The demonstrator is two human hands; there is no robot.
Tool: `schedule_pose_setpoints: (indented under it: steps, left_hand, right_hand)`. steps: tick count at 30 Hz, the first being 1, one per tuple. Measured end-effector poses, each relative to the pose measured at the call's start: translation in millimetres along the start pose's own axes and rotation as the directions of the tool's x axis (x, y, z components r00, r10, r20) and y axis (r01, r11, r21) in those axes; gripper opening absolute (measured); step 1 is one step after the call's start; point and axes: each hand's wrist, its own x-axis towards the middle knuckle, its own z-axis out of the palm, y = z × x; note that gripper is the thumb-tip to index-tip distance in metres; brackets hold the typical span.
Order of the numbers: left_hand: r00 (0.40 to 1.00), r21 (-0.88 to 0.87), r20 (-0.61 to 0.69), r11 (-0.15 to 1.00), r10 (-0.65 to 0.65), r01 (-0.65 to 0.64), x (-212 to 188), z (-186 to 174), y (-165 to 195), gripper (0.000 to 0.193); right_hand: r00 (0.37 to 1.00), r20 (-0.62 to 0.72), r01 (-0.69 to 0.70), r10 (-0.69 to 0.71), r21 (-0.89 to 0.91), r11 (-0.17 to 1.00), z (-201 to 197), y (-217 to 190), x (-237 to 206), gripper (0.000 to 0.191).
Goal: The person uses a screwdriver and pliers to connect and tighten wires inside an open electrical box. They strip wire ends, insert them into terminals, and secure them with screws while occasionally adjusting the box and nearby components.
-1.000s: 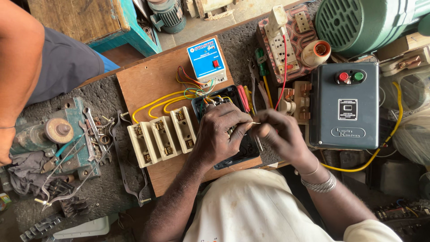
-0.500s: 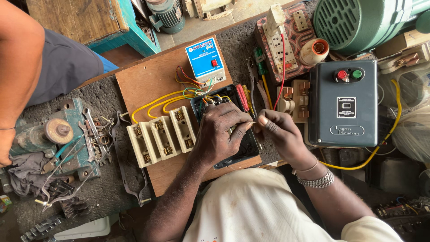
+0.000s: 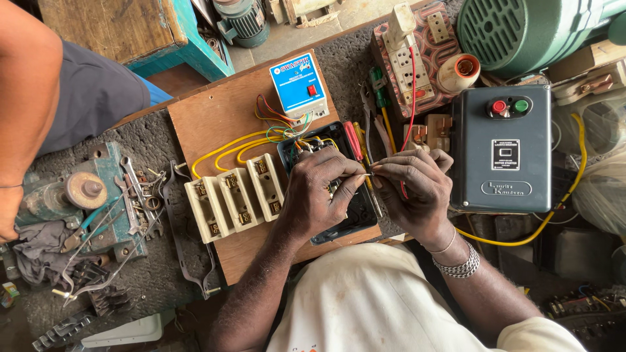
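A: Over the black open switch box (image 3: 339, 189), on the wooden board (image 3: 215, 117), both hands are met. The left hand (image 3: 319, 192) is laid across the box, its fingers closed in a pinch on something thin at the tips, likely a wire end; what exactly cannot be told.

B: And the right hand (image 3: 411, 192)?

A: Pinched too, fingertips brought against the left ones, a thin pale piece held between them. A red wire (image 3: 412, 91) is run down behind it from the socket board (image 3: 417, 58). Hands are kept low and close, seemingly so the small piece is steadied over the box.

B: Surroundings?

A: Just left, three cream fuse carriers (image 3: 235, 195) are fixed, with yellow wires (image 3: 228, 146) looped into the box. A blue-and-white unit (image 3: 298, 85) is mounted above. A red-handled screwdriver (image 3: 354, 143) lies just beside the box. A grey starter box (image 3: 502, 150) stands right, on the bench (image 3: 130, 280).

B: Obstructions?

A: The box interior is mostly hidden by the left hand. Another person's arm (image 3: 26, 98) is seen far left, well apart.
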Motion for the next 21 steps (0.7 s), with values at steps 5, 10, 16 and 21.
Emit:
schedule_pose_setpoints:
  steps: [5,10,16,21]
  left_hand:
    - [1.000,-0.006,-0.007,1.000,-0.003,0.003,-1,1,0,0.004]
    - [1.000,-0.001,-0.005,1.000,-0.003,0.003,-4,4,-1,0.004]
    - [1.000,-0.010,0.014,1.000,-0.019,0.019,-7,15,-3,0.004]
    - [1.000,-0.036,-0.010,0.999,-0.011,0.010,-8,14,-2,0.004]
  right_hand:
    - [1.000,-0.013,-0.006,0.006,0.022,1.000,0,-1,0,0.020]
    - [0.999,-0.050,0.004,-0.005,-0.030,1.000,3,-1,1,0.023]
    - [0.991,-0.114,0.063,-0.071,-0.075,0.995,9,4,2,0.023]
    - [0.998,-0.040,-0.044,0.044,0.014,0.999,7,13,-4,0.009]
